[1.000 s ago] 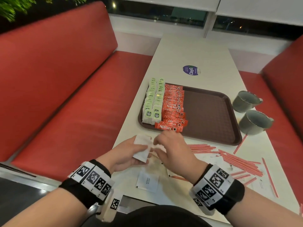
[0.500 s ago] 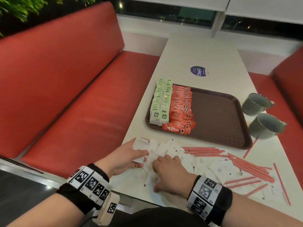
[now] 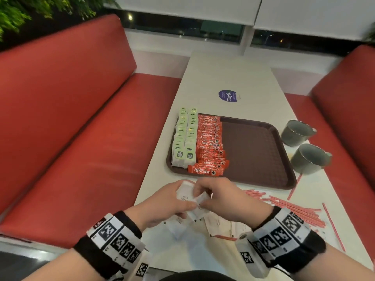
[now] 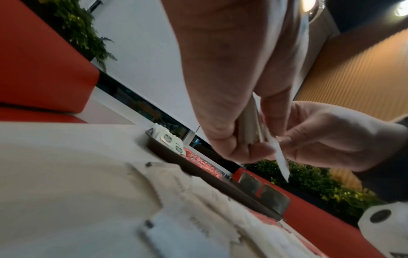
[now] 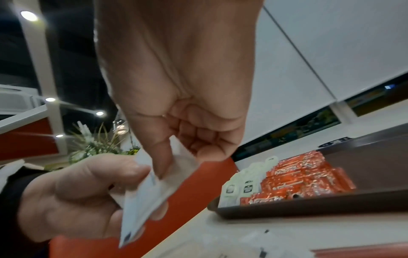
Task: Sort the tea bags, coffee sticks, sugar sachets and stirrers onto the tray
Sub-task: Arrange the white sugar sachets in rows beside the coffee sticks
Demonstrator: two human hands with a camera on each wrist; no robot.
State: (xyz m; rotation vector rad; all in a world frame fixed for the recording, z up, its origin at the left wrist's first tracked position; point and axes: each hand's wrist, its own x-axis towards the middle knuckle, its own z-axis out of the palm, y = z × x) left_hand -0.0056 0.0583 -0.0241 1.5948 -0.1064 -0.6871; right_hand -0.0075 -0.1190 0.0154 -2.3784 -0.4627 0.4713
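Nearest, loose white sugar sachets [image 3: 220,224] lie scattered on the table [image 3: 229,78] just under the wrists. Above them the left hand [image 3: 162,203] grips a small stack of sugar sachets [image 3: 185,194] between thumb and curled fingers, held on edge. The right hand [image 3: 225,196] pinches one more sachet [image 3: 199,200] at thumb and forefinger, touching the stack's right side; the next move looks like sliding it in flush, so it has to go leftward, face to face with the others. Printing on the top sachet is partly legible, seemingly "WHITE SUGAR".

To the right, thin red stirrers [image 3: 294,209] lie strewn, mostly pointing left to right. Beyond the hands sits the brown tray [image 3: 253,151], its right part bare: two rows of green-tagged tea bags [image 3: 185,136] along the left edge, then red coffee sticks [image 3: 210,142] marked "NESCAFE". Two grey cups [image 3: 304,147] stand beside it, and farther off a round sticker [image 3: 228,96] reads "ClayG".
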